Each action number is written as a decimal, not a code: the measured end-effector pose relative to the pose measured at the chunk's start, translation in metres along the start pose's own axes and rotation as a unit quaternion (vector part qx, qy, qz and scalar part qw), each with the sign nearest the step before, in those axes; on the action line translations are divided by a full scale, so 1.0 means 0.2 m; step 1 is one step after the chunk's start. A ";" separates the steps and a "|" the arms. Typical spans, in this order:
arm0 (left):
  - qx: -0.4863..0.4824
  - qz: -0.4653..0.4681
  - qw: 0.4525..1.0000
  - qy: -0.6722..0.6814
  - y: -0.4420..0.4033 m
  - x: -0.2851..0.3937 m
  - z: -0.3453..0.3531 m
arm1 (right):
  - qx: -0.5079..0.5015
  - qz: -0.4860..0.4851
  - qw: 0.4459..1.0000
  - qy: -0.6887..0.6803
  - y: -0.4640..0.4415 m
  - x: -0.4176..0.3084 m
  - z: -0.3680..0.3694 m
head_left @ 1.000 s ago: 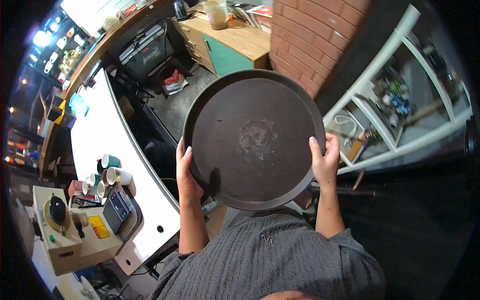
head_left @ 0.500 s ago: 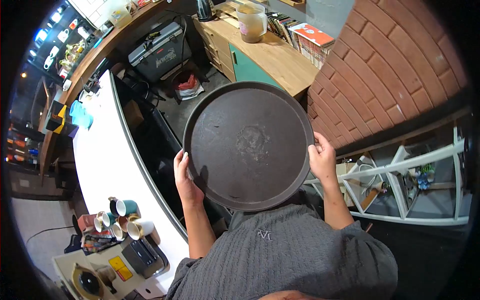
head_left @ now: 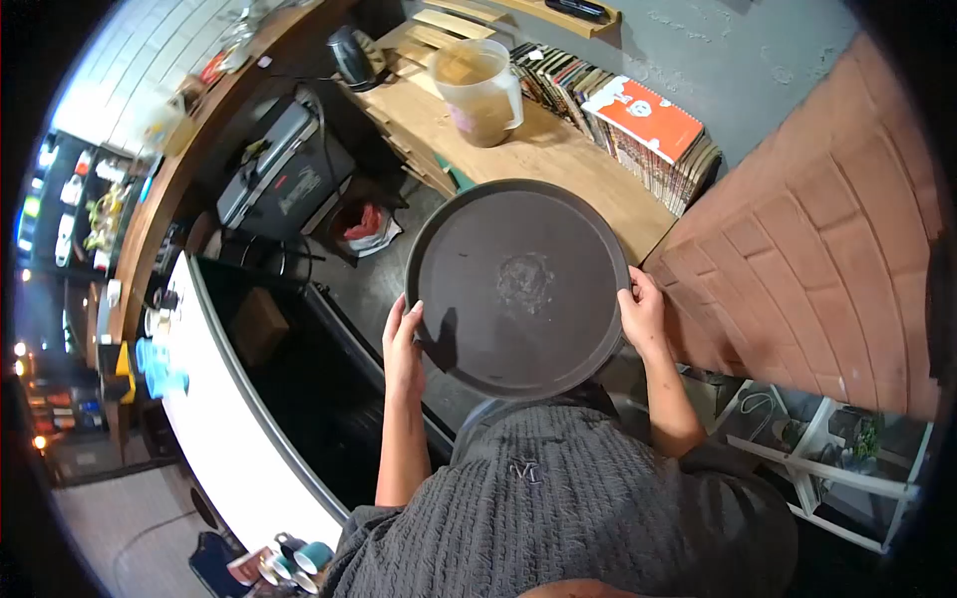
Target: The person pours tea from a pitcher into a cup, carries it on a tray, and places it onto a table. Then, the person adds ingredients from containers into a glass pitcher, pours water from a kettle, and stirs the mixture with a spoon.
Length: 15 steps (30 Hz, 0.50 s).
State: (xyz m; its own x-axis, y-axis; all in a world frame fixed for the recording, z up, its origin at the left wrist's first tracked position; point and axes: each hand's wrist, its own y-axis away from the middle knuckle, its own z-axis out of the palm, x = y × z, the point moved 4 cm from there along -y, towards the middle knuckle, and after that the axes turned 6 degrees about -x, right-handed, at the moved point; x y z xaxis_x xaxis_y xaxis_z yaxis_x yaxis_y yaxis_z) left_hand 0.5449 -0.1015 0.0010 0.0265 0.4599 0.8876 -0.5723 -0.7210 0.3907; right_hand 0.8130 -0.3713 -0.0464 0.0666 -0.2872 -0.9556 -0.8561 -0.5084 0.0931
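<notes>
A large round dark brown tray (head_left: pixel 523 289) is held out in front of my body, its inner face toward the camera, with a pale scuffed patch near its middle. My left hand (head_left: pixel 404 349) grips the left rim, thumb on the inner side. On the right rim my right hand (head_left: pixel 643 307) has hold of it, thumb over the edge. The undersides of both grips are hidden behind the tray. Nothing lies on the tray.
Beyond the tray is a wooden cabinet (head_left: pixel 568 164) with a plastic pitcher (head_left: pixel 477 95), a kettle (head_left: pixel 352 58) and a row of books (head_left: pixel 638 125). A white counter (head_left: pixel 244 439) with cups (head_left: pixel 312 556) runs left. A brick wall (head_left: pixel 797 279) and white shelf frame (head_left: pixel 827 463) stand right.
The view has moved nearer to the wooden cabinet and pitcher. The cups have shifted to the lower edge, and the brick wall fills more of the right. Both hands still hold the tray.
</notes>
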 end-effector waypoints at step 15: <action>-0.194 -0.161 0.951 -0.181 -1.40 -0.20 0.48 | 0.219 0.110 0.969 -0.018 -0.32 0.60 0.14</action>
State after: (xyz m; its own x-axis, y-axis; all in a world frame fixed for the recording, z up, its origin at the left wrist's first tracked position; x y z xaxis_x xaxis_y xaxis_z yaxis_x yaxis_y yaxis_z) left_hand 0.7826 0.0314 -0.1207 0.4915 0.3646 0.7909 -0.7439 -0.2965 0.5989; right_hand 0.8614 -0.3513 -0.1750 -0.1525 -0.3176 -0.9359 -0.9837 -0.0420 0.1746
